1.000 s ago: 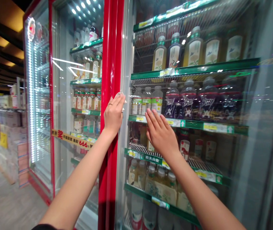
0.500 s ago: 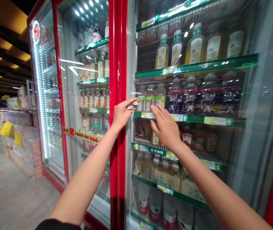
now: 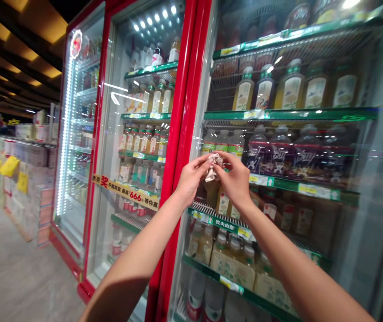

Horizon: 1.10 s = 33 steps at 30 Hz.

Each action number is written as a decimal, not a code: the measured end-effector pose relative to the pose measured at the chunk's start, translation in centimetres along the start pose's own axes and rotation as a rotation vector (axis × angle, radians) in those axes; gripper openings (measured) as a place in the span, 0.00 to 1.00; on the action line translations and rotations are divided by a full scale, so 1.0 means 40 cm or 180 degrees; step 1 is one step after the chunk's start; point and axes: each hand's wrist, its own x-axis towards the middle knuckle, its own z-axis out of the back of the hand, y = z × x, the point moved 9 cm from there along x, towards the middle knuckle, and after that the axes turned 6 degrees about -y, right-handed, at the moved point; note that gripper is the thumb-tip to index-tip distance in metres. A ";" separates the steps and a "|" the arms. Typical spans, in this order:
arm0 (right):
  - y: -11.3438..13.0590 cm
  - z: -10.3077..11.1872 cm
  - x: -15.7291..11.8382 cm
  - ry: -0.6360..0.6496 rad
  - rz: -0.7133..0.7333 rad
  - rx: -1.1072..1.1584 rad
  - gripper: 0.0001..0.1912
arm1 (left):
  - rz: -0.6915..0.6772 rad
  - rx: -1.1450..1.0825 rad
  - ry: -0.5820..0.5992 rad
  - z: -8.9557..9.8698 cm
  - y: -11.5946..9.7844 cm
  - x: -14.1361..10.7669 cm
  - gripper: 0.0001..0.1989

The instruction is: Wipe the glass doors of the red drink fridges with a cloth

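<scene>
A small crumpled white tissue or cloth is pinched between both hands, in front of the fridge's glass door. My left hand grips it from the left with thumb and fingers. From the other side my right hand is closed on it, fingertips close to those of the left. Behind the hands, through the glass, stand green-labelled bottles and dark purple bottles on a shelf.
Red door frames divide the row of drinks fridges. More bottles fill lower shelves, among them a pale multipack. A yellow promotional strip crosses the neighbouring door. Stacked boxes with yellow tags stand at left on the grey floor.
My right hand was open beside the left and has now closed on the crumpled tissue or cloth. My hands have come together, and the camera view has shifted.
</scene>
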 end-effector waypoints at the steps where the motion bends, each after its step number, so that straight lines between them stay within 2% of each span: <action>1: 0.004 0.008 0.012 -0.0082 0.0112 -0.0095 0.17 | -0.0268 0.0286 0.0016 0.015 -0.025 -0.003 0.19; 3: 0.019 0.012 0.037 -0.0160 0.0478 -0.0333 0.16 | -0.1001 0.1052 -0.0208 0.063 -0.081 -0.006 0.17; 5: 0.037 -0.009 0.059 -0.0088 0.0906 -0.0569 0.18 | -0.1724 0.1851 -0.0583 0.114 -0.121 -0.008 0.17; 7: 0.051 -0.061 0.070 0.0218 0.1288 -0.0758 0.20 | -0.2175 0.2437 -0.0743 0.144 -0.120 -0.003 0.23; 9: 0.059 -0.129 0.063 0.0675 0.1582 -0.0938 0.21 | -0.2362 0.2901 -0.0747 0.157 -0.088 0.010 0.28; 11: 0.060 -0.184 0.042 0.1027 0.1778 -0.1142 0.22 | -0.2421 0.3344 -0.0721 0.160 -0.049 0.020 0.31; 13: 0.056 -0.211 0.015 0.1170 0.1912 -0.1346 0.25 | -0.2460 0.3719 -0.0673 0.158 -0.019 0.024 0.33; 16: 0.046 -0.206 -0.022 0.1115 0.2095 -0.1579 0.26 | -0.2557 0.4043 -0.0662 0.159 -0.003 0.017 0.34; 18: 0.035 -0.187 -0.029 0.0967 0.2100 -0.1633 0.25 | -0.2599 0.4164 -0.0786 0.166 -0.005 0.010 0.34; 21: 0.022 -0.173 -0.006 0.0726 0.1898 -0.1577 0.23 | -0.2586 0.4268 -0.0990 0.175 -0.010 0.003 0.35; 25: 0.035 -0.208 0.033 0.0556 0.1699 -0.1418 0.23 | -0.2516 0.4331 -0.1041 0.177 -0.004 0.006 0.34; 29: 0.058 -0.251 0.029 0.0742 0.1827 -0.1279 0.21 | -0.2506 0.4398 -0.1048 0.179 0.000 0.011 0.34; 33: 0.069 -0.244 -0.002 0.1111 0.2389 -0.1362 0.18 | -0.2481 0.4479 -0.1019 0.178 0.003 0.014 0.36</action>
